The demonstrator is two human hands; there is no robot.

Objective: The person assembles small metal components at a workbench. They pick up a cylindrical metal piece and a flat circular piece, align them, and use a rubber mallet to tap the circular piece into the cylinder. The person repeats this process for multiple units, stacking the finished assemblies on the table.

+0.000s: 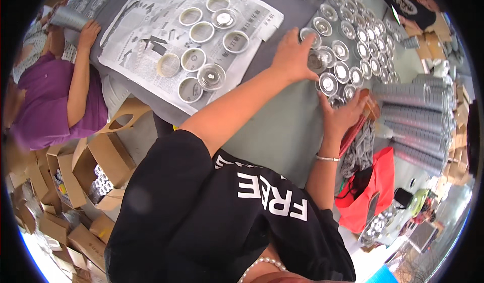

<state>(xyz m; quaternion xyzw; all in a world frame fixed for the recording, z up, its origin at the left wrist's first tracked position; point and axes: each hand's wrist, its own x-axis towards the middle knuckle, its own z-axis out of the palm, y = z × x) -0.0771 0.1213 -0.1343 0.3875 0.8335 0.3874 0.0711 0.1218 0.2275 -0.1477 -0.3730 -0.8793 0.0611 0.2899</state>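
On the grey table, many clear round dishes with silvery centres (342,72) stand close together. My left hand (292,58) is at the near left edge of this group. Its thumb and fingers spread around a clear dish (317,61), and whether they press on it is hard to see. At the group's near right side, my right hand (344,115) has its thumb and fingers apart beside another clear dish (349,92). Neither hand visibly lifts anything. Left of my left arm, several pale rings (201,32) and two clear dishes (211,76) rest on a newspaper sheet (136,41).
Tall stacks of clear cups (413,114) lean at the right, near a red bag (370,192) and a grey cloth (359,154). A person in purple (55,96) works at the left. Open cardboard boxes (103,164) stand on the floor. Another person (411,6) is at the far right.
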